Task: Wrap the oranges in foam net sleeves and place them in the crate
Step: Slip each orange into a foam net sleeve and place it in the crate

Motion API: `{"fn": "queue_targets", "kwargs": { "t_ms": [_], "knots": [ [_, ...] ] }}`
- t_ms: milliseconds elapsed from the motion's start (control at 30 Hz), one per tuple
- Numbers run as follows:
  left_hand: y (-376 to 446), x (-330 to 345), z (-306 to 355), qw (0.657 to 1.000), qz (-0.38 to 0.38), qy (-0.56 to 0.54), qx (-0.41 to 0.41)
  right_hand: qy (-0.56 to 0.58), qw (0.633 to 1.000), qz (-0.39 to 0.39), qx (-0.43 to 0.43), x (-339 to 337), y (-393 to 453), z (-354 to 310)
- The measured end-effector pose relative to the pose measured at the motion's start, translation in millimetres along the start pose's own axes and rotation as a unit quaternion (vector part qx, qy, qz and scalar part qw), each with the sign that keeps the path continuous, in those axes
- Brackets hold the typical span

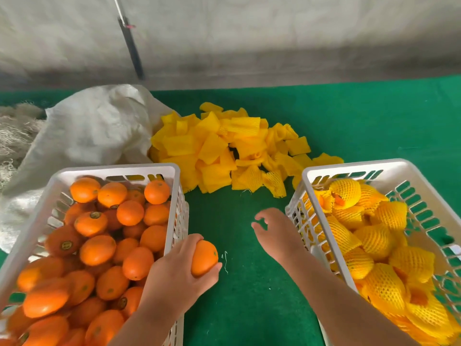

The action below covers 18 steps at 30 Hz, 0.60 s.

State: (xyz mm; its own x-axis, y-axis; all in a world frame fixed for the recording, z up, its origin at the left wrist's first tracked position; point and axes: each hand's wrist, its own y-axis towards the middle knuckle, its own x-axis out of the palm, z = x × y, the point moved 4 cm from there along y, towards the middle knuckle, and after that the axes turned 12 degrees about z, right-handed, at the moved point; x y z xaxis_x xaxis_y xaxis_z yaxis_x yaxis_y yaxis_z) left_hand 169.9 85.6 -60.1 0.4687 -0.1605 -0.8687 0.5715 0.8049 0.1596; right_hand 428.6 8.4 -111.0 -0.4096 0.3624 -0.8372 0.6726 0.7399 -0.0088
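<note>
My left hand grips a bare orange just right of the left white crate's rim. That crate holds several unwrapped oranges. My right hand hovers over the green table, fingers loosely curled, holding nothing, just left of the right white crate. The right crate is filled with several oranges wrapped in yellow foam net sleeves. A loose pile of flat yellow foam net sleeves lies on the table beyond both hands.
The green cloth table runs between the two crates. A crumpled white woven sack lies at the back left behind the orange crate. A grey wall and a dark pole stand behind the table.
</note>
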Motion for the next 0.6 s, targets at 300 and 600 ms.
{"fn": "queue_targets", "kwargs": {
  "t_ms": [300, 600],
  "knots": [
    [6, 6, 0, 1.0, -0.02, 0.011, 0.021, -0.193, 0.97, -0.095, 0.111, 55, 129, 28],
    [11, 7, 0, 0.999, -0.033, -0.01, 0.025, -0.101, 0.99, 0.05, 0.082, 56, 120, 31]
  ]
}}
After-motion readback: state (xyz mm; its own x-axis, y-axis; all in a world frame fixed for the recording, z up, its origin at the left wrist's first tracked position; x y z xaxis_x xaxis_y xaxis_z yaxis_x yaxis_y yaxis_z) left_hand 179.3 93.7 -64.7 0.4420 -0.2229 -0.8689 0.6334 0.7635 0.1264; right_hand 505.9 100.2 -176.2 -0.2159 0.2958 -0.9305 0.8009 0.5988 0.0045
